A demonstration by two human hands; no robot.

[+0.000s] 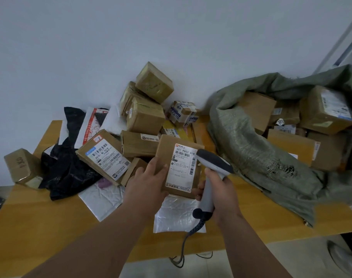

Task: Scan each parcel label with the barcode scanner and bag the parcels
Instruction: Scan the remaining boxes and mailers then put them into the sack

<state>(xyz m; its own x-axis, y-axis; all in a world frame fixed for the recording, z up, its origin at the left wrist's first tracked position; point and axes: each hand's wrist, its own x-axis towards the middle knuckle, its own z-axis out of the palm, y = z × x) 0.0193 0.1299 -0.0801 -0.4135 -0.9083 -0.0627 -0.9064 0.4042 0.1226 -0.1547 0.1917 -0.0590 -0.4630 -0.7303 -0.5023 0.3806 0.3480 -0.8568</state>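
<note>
Scanning in hand: left hand (146, 184) gripping box (179, 167) label-up, right hand (221, 189) fingers wrapping scanner (213, 173). Next, probably needing bagging in sack (251, 149).

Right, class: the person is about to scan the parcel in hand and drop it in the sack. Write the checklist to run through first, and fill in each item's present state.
1. The left hand grips the cardboard parcel: ok.
2. Its shipping label faces up, unobstructed: ok.
3. The right hand grips the barcode scanner by its handle: ok.
4. Scanner head aimed at the label: ok, it sits at the label's right edge.
5. Scan registered: cannot tell, no beam or light shows.
6. The green woven sack lies open with room: ok.
</note>
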